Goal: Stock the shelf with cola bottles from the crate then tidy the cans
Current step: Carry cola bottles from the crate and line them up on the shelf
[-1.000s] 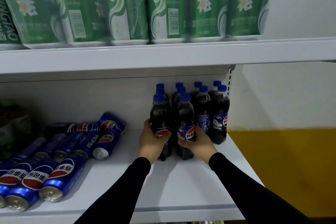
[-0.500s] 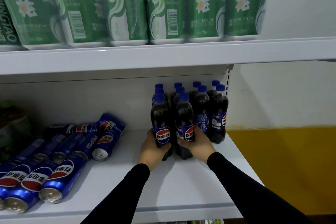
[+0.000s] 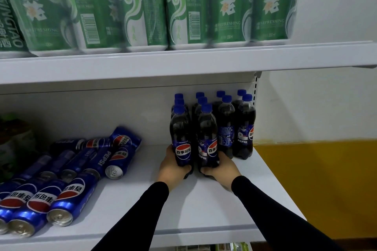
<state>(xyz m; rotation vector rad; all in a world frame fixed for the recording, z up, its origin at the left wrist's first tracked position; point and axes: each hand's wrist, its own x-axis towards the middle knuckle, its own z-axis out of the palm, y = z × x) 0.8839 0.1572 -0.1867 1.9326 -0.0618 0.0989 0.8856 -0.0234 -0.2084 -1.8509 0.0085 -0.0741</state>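
1. Gripping one upright cola bottle each in the head view, left hand (image 3: 171, 169) holds the left front bottle (image 3: 182, 140), right hand (image 3: 221, 169) the right front bottle (image 3: 208, 140), both on the shelf (image 3: 204, 210).
2. Tumbled cans (image 3: 67, 179) lie leftward, nearer the left hand, long axes pointing toward the shelf's front edge.

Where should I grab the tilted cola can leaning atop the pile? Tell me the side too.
Take the tilted cola can around its round body, coming from the front right, where the shelf is bare. Its body lies sideways on other cans, so fingers can wrap across it.
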